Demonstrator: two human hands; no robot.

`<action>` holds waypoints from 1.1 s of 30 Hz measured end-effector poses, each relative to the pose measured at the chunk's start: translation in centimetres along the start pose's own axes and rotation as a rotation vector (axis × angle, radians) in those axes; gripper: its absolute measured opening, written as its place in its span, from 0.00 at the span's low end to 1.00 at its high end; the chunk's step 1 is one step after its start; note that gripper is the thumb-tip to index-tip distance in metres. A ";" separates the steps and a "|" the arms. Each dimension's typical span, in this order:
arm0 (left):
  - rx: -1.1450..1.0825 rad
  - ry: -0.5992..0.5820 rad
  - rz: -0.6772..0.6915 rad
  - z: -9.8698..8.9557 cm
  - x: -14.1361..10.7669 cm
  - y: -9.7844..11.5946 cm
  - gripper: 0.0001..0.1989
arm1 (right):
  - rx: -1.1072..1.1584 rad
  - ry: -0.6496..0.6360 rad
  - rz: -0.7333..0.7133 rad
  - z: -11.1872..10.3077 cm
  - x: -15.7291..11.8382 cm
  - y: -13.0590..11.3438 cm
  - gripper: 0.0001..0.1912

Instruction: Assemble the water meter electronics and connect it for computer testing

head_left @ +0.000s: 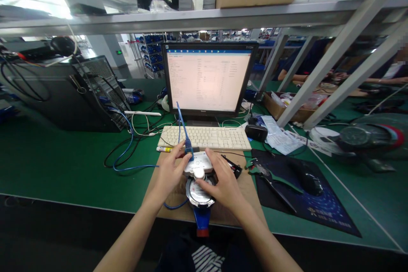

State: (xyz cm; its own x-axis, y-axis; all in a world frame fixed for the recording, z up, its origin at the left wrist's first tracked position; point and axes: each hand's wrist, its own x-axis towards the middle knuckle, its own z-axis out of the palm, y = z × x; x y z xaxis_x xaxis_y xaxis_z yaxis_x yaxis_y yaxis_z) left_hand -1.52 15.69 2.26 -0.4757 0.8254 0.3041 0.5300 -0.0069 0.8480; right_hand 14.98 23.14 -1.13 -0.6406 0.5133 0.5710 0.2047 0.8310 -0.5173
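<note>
On a sheet of brown cardboard (172, 197) lies a meter (200, 192) with a round metal-rimmed top, a blue pipe body and a red end cap (202, 233). Over its far edge is a white, printed plastic module (198, 164). My left hand (174, 170) pinches a blue cable plug (188, 146) at the module's left end; whether the plug is seated cannot be made out. My right hand (223, 178) grips the module's right side, thumb towards the near edge. The blue cable (181, 114) rises from the plug in a loop.
Behind the hands stand a white keyboard (207, 137) and a lit monitor (208, 80). At right are green-handled pliers (283, 180), a mouse (306, 177) on a dark mat and a fan (369, 140). A black computer tower (63, 93) lies left. A shelf (191, 19) crosses overhead.
</note>
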 end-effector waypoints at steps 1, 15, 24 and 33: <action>0.017 0.004 0.024 0.0 -0.1 0.0 0.22 | 0.010 0.003 0.002 0.0 -0.1 0.0 0.39; 0.253 0.137 0.189 -0.2 -1.0 -2.1 0.21 | -0.499 0.271 0.375 -9.8 -8.0 13.6 0.23; 0.272 0.212 0.390 0.5 -0.8 -2.9 0.16 | -0.595 0.217 0.553 -12.6 -13.8 23.2 0.30; 0.326 0.206 0.394 0.4 -1.1 -3.7 0.17 | -0.628 0.127 0.551 -12.6 -16.0 25.6 0.30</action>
State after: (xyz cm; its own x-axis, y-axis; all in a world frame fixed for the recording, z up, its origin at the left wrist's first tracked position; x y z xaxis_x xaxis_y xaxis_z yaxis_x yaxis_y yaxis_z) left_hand -2.68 15.03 -1.34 -0.3072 0.6677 0.6781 0.8705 -0.0909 0.4838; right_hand 39.76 38.93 -15.49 -0.2481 0.8694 0.4274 0.8610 0.4001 -0.3141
